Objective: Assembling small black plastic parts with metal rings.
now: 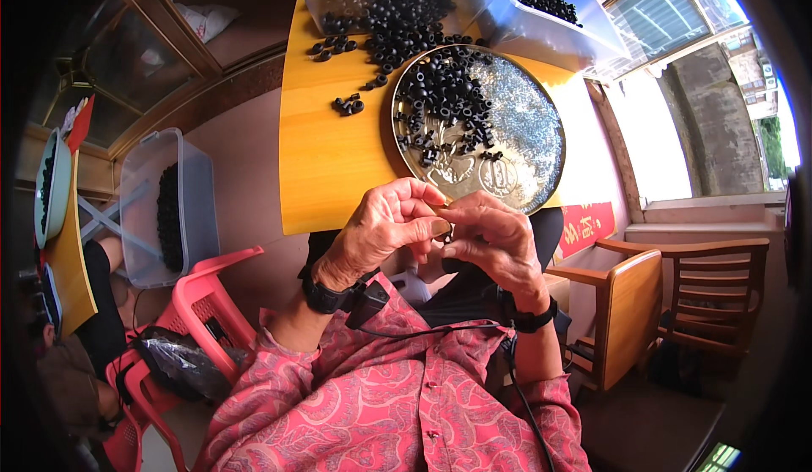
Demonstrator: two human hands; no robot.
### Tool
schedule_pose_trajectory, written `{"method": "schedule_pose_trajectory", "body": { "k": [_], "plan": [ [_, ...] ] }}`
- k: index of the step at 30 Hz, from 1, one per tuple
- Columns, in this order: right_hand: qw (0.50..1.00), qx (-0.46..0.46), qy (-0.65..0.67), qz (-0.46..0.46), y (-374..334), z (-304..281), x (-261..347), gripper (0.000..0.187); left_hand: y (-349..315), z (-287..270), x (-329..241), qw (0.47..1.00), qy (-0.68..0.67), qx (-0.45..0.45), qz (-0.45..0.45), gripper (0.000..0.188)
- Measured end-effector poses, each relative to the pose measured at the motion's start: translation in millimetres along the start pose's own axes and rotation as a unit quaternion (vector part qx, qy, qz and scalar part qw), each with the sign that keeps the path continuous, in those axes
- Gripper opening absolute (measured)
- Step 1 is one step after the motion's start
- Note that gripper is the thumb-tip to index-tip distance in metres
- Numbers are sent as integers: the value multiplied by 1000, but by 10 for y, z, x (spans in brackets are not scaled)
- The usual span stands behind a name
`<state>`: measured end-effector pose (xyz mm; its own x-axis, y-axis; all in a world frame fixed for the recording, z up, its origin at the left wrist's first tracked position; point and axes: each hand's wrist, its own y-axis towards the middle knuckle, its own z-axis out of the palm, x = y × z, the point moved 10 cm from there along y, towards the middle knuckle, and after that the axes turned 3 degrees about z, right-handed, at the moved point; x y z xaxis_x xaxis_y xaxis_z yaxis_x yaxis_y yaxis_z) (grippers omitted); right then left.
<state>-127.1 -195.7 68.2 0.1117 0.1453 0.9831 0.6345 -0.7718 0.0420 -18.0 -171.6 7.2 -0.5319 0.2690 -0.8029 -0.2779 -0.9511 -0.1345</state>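
Observation:
My left hand (385,222) and my right hand (491,239) meet fingertip to fingertip just below the table's near edge, pinching a small dark piece (446,236) between them; most of it is hidden by the fingers. Just beyond them a round silver metal tray (524,134) lies on the yellow table (326,155), with a heap of small black rubber rings (444,91) on its left half. More black rings (347,104) lie loose on the table to the tray's left.
Two clear plastic bins (406,2) with black rings stand at the table's far end. A clear bin (161,205) with rings and a pink plastic chair (203,303) are at left. A wooden chair (668,303) stands at right. Another person sits at the far left.

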Motion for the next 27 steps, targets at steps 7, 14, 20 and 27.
{"method": "schedule_pose_trajectory", "body": {
  "k": [7,14,20,27],
  "plan": [
    [999,-34,-34,-19,-39,-16,-22,34,-2,-37,97,999,-39,-25,-17,33],
    [994,-106,11,5,-66,-90,-37,32,-108,27,124,996,-70,12,44,60],
    [995,-100,-9,4,-47,-63,15,30,-141,62,52,991,23,0,130,56],
    [994,-107,18,23,-89,-13,-52,28,-156,49,127,995,-11,2,102,54]
  ]
}}
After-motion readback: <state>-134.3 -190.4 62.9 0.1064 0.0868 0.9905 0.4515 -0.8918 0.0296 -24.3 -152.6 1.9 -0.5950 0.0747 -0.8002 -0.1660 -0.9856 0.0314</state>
